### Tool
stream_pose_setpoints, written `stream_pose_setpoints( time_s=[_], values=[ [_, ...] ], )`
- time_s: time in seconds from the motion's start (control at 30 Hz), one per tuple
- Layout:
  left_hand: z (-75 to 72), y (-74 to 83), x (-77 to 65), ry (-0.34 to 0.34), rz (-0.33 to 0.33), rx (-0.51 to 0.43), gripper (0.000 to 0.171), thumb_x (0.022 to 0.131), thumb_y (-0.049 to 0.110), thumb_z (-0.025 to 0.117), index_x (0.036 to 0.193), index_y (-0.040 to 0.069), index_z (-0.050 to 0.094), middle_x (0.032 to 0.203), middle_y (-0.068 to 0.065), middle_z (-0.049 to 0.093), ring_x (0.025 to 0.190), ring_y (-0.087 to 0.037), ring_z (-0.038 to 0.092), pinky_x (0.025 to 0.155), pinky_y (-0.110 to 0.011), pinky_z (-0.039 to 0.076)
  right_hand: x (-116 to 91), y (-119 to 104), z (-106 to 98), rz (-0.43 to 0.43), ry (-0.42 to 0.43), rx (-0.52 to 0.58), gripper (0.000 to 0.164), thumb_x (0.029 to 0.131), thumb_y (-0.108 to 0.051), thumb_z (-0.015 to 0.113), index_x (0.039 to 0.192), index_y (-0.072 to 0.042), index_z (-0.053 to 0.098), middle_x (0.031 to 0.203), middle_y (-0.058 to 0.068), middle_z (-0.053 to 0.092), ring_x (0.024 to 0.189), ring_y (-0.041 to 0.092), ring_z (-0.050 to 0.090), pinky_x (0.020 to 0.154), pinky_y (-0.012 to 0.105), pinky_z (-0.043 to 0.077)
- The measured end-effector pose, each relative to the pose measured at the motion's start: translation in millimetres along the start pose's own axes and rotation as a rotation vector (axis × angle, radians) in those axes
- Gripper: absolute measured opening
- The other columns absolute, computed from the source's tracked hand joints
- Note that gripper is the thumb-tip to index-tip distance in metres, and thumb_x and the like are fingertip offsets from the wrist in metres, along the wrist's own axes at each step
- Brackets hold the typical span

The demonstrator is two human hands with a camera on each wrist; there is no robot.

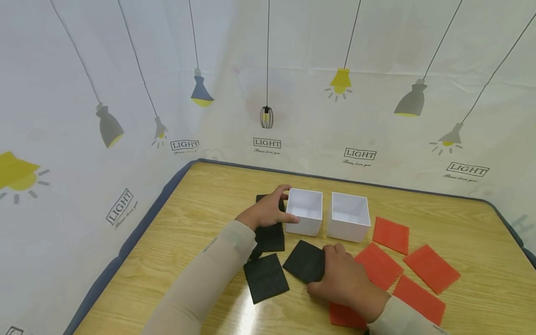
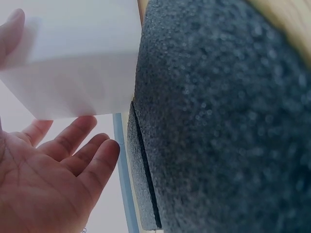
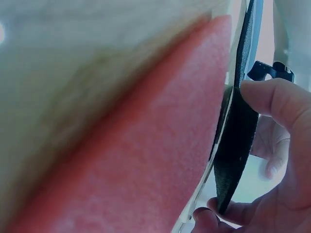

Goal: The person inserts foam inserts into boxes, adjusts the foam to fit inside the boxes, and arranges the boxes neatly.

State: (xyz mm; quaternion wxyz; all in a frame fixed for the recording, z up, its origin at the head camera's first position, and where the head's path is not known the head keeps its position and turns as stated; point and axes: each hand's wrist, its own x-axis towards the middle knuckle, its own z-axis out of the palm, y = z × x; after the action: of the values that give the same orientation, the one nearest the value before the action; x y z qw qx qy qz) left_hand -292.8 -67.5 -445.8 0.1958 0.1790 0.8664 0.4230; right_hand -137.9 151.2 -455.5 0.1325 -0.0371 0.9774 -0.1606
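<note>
wide-spread left grip (image 1: 269,210) is clasping a white box (image 1: 304,226); at its five o'clock, right grip (image 1: 345,278) is pinching a black square (image 1: 304,261).

Left box (image 1: 307,226) just beside right box (image 1: 348,230) on table (image 1: 226,200)

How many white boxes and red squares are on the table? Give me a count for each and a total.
White boxes: 2
Red squares: 5
Total: 7
</note>
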Motion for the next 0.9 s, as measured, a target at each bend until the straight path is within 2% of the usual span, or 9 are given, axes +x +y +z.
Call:
stream_pose_setpoints(
  time_s=[0.4,0.7,0.9],
  values=[
    [-0.9,1.9,-1.1,-0.004,-0.007,-0.003,0.108,0.086,0.042,0.089,0.168,0.023,0.021,0.162,-0.01,0.046,0.147,-0.033,0.046,0.119,-0.056,0.038,-6.3,3.0,-12.1,-0.017,0.012,0.086,0.105,0.061,-0.052,0.097,0.141,0.002,0.054,0.124,0.017,0.058,0.095,0.027,0.062,0.079,0.051,0.058],
    [-0.7,-0.1,-0.2,0.001,0.008,0.005,0.109,0.086,0.039,0.089,0.169,0.022,0.02,0.162,-0.01,0.046,0.145,-0.034,0.048,0.12,-0.057,0.037,-11.7,6.6,-20.2,-0.084,0.063,0.125,0.101,0.065,-0.044,0.096,0.143,0.003,0.052,0.133,0.016,0.058,0.105,0.026,0.063,0.093,0.05,0.057],
    [-0.3,-0.3,0.2,0.0,0.011,-0.003,0.108,0.087,0.039,0.089,0.168,0.022,0.02,0.162,-0.011,0.046,0.144,-0.034,0.049,0.12,-0.056,0.037,-12.4,7.7,-31.1,-0.098,0.037,0.158,0.101,0.069,-0.042,0.096,0.146,0.003,0.049,0.134,0.015,0.056,0.107,0.026,0.061,0.099,0.051,0.056]
  ],
)
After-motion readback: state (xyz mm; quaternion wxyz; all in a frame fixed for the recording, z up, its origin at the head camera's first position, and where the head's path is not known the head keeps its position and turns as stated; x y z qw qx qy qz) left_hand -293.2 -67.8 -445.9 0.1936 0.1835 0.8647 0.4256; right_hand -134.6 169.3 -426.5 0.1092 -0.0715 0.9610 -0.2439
